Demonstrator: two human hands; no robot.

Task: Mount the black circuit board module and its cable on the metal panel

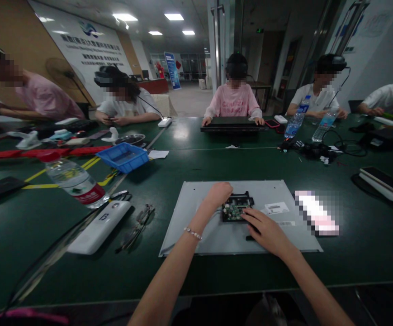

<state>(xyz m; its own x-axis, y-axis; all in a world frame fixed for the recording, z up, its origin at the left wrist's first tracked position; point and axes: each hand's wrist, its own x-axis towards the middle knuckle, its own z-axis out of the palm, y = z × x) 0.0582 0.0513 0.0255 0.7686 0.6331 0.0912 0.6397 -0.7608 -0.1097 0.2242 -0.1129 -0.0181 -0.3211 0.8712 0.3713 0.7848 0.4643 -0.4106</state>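
A pale grey flat panel (pixel 187 201) lies on the green table in front of me. On its middle sits a green circuit board (pixel 230 212) in a black frame. My left hand (pixel 220 194) is at the frame's upper left corner, its fingers curled closed; whatever they grip is hidden. A bracelet circles that wrist. My right hand (pixel 267 230) rests over the panel with fingers stretched out, the fingertips touching the board's right edge. Under this hand a small black piece (pixel 249 238) shows in part. White labels (pixel 276 208) are stuck to the panel's right side.
Right of the panel lies a phone with a bright screen (pixel 316 213). To the left are a white power bank (pixel 97 228), a tangled thin item (pixel 137 228), a water bottle (pixel 76 181) and a blue tray (pixel 125 158). Several people sit around the table; one opposite holds a black panel (pixel 233 124).
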